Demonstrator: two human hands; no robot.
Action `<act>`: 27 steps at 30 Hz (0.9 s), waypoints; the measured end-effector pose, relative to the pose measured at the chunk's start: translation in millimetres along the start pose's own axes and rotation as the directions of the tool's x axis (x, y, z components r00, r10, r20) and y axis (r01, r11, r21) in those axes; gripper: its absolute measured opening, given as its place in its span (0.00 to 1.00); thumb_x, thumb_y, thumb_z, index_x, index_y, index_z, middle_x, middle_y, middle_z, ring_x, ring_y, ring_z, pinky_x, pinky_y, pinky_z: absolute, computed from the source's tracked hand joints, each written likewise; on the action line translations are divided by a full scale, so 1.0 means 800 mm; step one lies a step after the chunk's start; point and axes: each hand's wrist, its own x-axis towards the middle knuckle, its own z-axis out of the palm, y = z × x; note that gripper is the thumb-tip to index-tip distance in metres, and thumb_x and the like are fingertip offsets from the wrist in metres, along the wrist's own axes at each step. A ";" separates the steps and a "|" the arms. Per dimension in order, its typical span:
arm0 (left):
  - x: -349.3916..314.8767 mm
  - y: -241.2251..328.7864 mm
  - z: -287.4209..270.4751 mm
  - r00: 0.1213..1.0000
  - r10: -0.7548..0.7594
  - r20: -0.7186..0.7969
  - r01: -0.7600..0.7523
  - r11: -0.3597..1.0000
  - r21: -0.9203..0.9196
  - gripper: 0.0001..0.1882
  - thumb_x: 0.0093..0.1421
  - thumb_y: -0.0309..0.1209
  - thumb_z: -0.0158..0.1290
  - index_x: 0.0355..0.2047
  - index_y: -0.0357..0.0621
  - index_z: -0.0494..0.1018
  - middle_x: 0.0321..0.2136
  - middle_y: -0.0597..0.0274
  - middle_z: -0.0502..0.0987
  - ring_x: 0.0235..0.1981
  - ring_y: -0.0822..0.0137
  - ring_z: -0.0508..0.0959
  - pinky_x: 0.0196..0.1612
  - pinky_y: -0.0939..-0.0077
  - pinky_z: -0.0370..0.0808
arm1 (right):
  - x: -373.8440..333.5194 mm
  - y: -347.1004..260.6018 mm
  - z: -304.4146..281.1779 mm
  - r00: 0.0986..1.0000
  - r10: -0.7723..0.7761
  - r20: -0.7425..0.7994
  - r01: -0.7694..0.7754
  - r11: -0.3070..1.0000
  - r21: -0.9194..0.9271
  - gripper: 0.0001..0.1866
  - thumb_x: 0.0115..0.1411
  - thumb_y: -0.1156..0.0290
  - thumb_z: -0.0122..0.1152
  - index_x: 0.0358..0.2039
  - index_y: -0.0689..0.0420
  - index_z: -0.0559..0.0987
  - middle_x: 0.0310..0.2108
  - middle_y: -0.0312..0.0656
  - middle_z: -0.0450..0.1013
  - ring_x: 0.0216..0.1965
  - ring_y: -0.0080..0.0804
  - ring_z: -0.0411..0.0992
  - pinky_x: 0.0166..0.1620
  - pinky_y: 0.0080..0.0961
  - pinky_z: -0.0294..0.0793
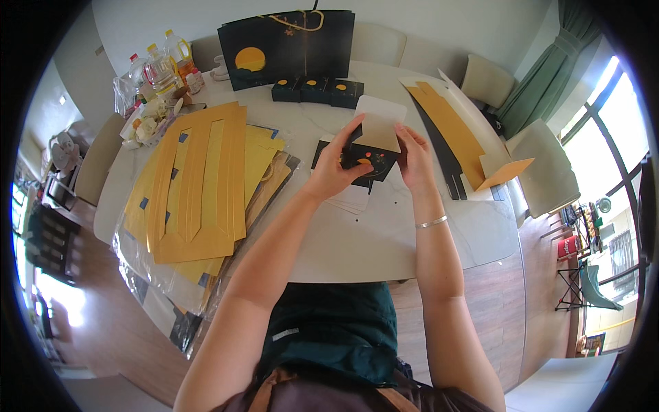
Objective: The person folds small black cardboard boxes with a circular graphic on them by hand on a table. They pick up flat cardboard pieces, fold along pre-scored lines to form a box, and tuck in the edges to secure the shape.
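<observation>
Between my two hands is a partly folded small dark cardboard box [386,163] with an orange and floral print. Its pale inner flap [382,113] stands up at the far side. My left hand [336,163] grips the left side, thumb across the printed face and fingers at the upper edge. On the right side, my right hand [416,158] holds the box with its fingers closed along the edge. Below the box, pale card pieces [347,201] lie on the table, partly covered. Three finished-looking small dark boxes [314,90] stand in a row farther back.
A large dark gift bag [292,55] stands at the back. Gold cardboard sheets [195,244] and plastic wrap are piled at left. Bottles [161,72] stand at the back left. Long gold and dark card pieces [449,127] lie at right. Chairs [542,168] surround the white table [384,247].
</observation>
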 end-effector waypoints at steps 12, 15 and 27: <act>0.007 -0.007 -0.018 0.975 -0.156 -0.156 0.102 0.947 -0.305 0.23 0.64 0.34 0.54 0.57 0.41 0.63 0.42 0.63 0.74 0.38 0.77 0.73 0.38 0.85 0.70 | -0.006 -0.014 -0.001 0.969 0.158 0.189 -0.127 0.978 -0.162 0.06 0.56 0.71 0.66 0.30 0.59 0.81 0.28 0.35 0.77 0.30 0.20 0.75 0.32 0.17 0.73; 0.005 -0.001 -0.023 0.949 -0.274 -0.154 0.215 0.923 -0.318 0.11 0.62 0.33 0.58 0.42 0.41 0.77 0.29 0.72 0.79 0.26 0.84 0.72 0.27 0.88 0.63 | -0.019 -0.010 0.016 0.951 0.254 0.178 -0.179 0.919 -0.352 0.09 0.56 0.66 0.67 0.33 0.58 0.82 0.27 0.32 0.76 0.27 0.18 0.72 0.28 0.15 0.70; 0.004 -0.001 -0.030 0.933 -0.361 -0.018 0.327 0.864 -0.383 0.17 0.59 0.28 0.57 0.49 0.41 0.74 0.37 0.63 0.80 0.36 0.75 0.79 0.41 0.81 0.75 | -0.005 -0.001 0.001 0.937 0.064 0.344 0.045 0.953 -0.301 0.15 0.57 0.69 0.64 0.44 0.60 0.80 0.28 0.32 0.75 0.21 0.14 0.66 0.21 0.13 0.62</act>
